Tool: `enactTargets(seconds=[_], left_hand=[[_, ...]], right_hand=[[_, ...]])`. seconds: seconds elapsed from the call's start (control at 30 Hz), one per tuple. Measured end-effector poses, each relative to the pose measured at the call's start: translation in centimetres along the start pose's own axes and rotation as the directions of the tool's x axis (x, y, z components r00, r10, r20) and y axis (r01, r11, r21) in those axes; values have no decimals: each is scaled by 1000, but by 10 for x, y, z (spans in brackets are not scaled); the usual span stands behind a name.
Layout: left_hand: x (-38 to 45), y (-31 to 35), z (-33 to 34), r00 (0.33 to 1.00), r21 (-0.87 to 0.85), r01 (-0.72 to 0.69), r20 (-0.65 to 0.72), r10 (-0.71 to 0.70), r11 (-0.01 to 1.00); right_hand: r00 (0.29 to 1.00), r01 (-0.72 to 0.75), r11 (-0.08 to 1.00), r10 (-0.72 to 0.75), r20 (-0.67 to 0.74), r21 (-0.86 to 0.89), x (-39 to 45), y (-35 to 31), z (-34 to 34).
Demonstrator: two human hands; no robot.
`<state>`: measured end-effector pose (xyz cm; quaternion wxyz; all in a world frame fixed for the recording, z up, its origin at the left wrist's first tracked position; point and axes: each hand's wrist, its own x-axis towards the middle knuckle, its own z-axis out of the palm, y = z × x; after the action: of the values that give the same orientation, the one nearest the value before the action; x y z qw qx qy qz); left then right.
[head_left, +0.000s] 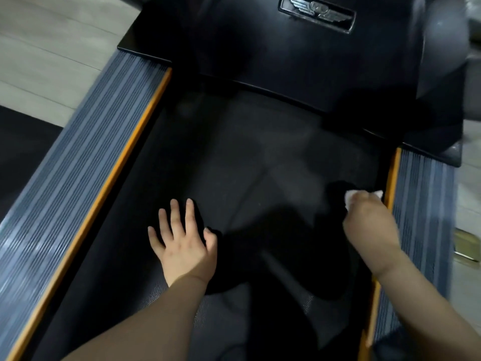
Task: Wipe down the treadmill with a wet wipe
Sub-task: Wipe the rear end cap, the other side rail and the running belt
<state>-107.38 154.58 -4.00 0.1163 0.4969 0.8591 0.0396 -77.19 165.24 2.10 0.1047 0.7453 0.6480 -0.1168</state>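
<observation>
The treadmill's black belt (260, 165) fills the middle of the head view, running between two grey ribbed side rails with orange strips. My left hand (182, 238) lies flat on the belt with its fingers spread. My right hand (369, 225) grips a white wet wipe (350, 198) and holds it down on the belt's right edge, beside the right orange strip (390, 178). Most of the wipe is hidden under my fingers.
The black motor cover (286, 48) with a winged silver badge (317, 13) closes off the far end of the belt. The left side rail (78, 178) and the right side rail (421, 204) flank the belt. Pale wood flooring (52, 48) lies to the left.
</observation>
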Motion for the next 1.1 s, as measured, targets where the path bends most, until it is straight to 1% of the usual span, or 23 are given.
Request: enactTargets(seconds=[0.07, 0.17, 0.2, 0.27, 0.33, 0.37, 0.4, 0.43, 0.5, 0.53, 0.6, 0.63, 0.67, 0.73, 0.77, 0.8, 0.87, 0.9, 0.97, 1.0, 1.03, 1.07, 1.1], left_hand=[[0, 0, -1, 1000, 2, 1, 9, -1, 1000], [1, 1, -1, 1000, 5, -3, 13, 3, 1000], [1, 1, -1, 1000, 5, -7, 6, 7, 1000], [1, 0, 1, 1000, 2, -6, -19, 6, 1000], [1, -1, 3, 999, 3, -11, -41, 11, 1000], [2, -1, 4, 998, 0, -16, -54, 16, 1000], [3, -1, 5, 998, -3, -17, -61, 17, 1000], [2, -2, 5, 998, -2, -19, -58, 19, 1000], [0, -1, 4, 998, -9, -20, -58, 20, 1000], [0, -1, 3, 998, -14, -18, -61, 17, 1000], [0, -1, 3, 998, -25, -13, -55, 12, 1000], [0, -1, 3, 999, -25, -16, -52, 15, 1000], [-1, -1, 3, 998, -24, -20, -53, 18, 1000], [-1, -1, 3, 998, -21, -24, -56, 23, 999], [-1, -1, 3, 998, -22, -23, -56, 22, 999], [-1, 0, 3, 998, -22, -23, -55, 22, 999], [-1, 0, 3, 998, -22, -22, -53, 21, 1000], [-1, 0, 3, 998, -25, -21, -54, 19, 999], [-1, -1, 3, 998, -33, -24, -57, 23, 999], [-1, -1, 3, 998, -35, -24, -56, 22, 999], [-1, -1, 2, 998, -37, -22, -55, 20, 999], [-1, -1, 2, 998, -38, -21, -51, 19, 999], [-1, -2, 2, 999, -37, -21, -46, 19, 999]], right_hand=[[994, 109, 994, -109, -31, -20, 27, -37, -3], [949, 309, 949, -304, -78, 63, 76, -135, -8], [908, 417, 904, -411, -78, 88, 84, -176, -7], [764, 642, 755, -644, -32, 133, 76, -255, -8], [624, 769, 629, -777, 81, 116, 54, -301, -8], [582, 803, 591, -805, 110, 77, 45, -306, -6], [583, 805, 589, -808, 89, 73, 37, -300, -5], [603, 792, 602, -797, 16, 103, 32, -282, 1], [699, 714, 678, -706, -115, 173, 34, -224, 14], [754, 656, 743, -635, -169, 135, 37, -187, 20], [820, 517, 856, -498, -283, -10, 38, -107, 27], [844, 447, 892, -446, -297, -69, 33, -64, 26], [876, 385, 917, -399, -271, -106, 23, -25, 25], [954, 240, 960, -261, -147, -147, -5, 24, 18], [975, 213, 958, -220, -16, -195, -14, 30, 17], [971, 240, 956, -236, 47, -167, -19, 30, 21], [982, 180, 971, -169, 80, -155, -16, -7, 21], [991, 134, 987, -131, 41, -85, -6, -33, 16], [968, 151, 987, -134, -213, 63, 21, -83, 15], [963, 207, 973, -185, -196, 101, 29, -114, 17], [937, 339, 932, -322, -132, 129, 30, -148, 14], [867, 495, 851, -496, -43, 172, 24, -180, 11], [764, 628, 749, -645, 14, 212, 16, -205, 8]])
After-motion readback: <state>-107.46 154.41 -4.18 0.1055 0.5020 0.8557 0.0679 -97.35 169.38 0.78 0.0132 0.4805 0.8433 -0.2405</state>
